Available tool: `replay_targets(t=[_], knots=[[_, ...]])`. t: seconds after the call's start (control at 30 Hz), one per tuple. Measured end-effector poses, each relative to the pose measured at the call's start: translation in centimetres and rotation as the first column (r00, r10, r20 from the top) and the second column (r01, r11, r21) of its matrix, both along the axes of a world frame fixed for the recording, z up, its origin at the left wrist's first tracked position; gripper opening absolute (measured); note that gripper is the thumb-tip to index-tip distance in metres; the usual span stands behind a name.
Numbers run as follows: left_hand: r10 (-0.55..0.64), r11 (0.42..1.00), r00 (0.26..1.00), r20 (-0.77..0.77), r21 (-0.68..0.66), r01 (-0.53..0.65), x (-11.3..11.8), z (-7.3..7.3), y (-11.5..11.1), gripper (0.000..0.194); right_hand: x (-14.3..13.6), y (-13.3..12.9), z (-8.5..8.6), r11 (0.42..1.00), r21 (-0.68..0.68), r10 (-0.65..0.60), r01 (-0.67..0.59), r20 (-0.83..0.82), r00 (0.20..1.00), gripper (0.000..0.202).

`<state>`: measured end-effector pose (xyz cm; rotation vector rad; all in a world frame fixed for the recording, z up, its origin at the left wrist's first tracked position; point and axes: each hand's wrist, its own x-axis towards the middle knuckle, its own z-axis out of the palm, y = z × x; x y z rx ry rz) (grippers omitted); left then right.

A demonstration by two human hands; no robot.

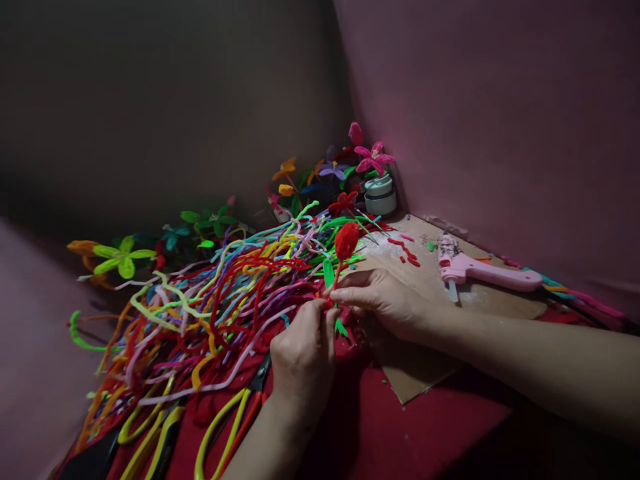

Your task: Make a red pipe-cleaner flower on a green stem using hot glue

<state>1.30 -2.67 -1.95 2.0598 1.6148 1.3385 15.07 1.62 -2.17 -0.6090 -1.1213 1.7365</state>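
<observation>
A red pipe-cleaner flower bud [347, 241] stands upright on a thin red stem, with a green leaf [328, 272] beside the stem. My right hand [383, 300] pinches the stem just below the bud. My left hand [306, 340] is closed on the lower part of the stem, touching my right fingertips. Green pieces [341, 329] show beneath the fingers. To the left spreads a large heap of colourful pipe cleaners [220, 287].
A pink glue gun [493, 272] lies on a brown board [420, 373] at the right. Yellow-handled scissors [217, 427] and pliers-like tools [155, 440] lie at the front left. Finished flowers [375, 157] and a grey lidded container [380, 197] stand by the wall.
</observation>
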Motion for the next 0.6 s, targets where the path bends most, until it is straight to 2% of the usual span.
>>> replay_targets(t=[0.07, 0.13, 0.2, 0.33, 0.47, 0.6], knots=[[0.008, 0.999, 1.000, 0.013, 0.037, -0.009, -0.1, -0.1, 0.1, 0.007, 0.0, -0.2, 0.4, 0.999, 0.034, -0.021, 0.019, 0.055, 0.998, 0.005], [-0.040, 0.999, 0.998, 0.055, 0.021, 0.039, -0.4, 0.0, 0.3, 0.008, 0.1, -0.4, 0.7, 0.996, 0.084, -0.037, 0.029, 0.098, 0.994, 0.005], [-0.088, 0.995, 0.992, 0.090, -0.031, 0.091, -0.6, 0.3, 0.3, 0.007, 0.1, -0.4, 0.9, 0.989, 0.149, -0.044, 0.022, 0.147, 0.988, 0.006], [-0.070, 0.972, 0.967, 0.246, -0.200, 0.121, -0.8, 1.0, 0.3, 0.010, 0.3, -0.3, 0.9, 0.952, 0.306, -0.069, 0.008, 0.188, 0.980, 0.006], [-0.021, 0.867, 0.848, 0.529, -0.412, 0.278, -0.6, 1.7, 0.2, 0.018, 0.4, -0.1, 0.7, 0.946, 0.324, -0.090, 0.021, 0.198, 0.976, 0.008], [0.019, 0.774, 0.704, 0.710, -0.456, 0.439, -0.4, 2.1, 0.3, 0.023, 0.4, -0.1, 0.8, 0.974, 0.227, -0.030, 0.001, 0.124, 0.992, 0.008]])
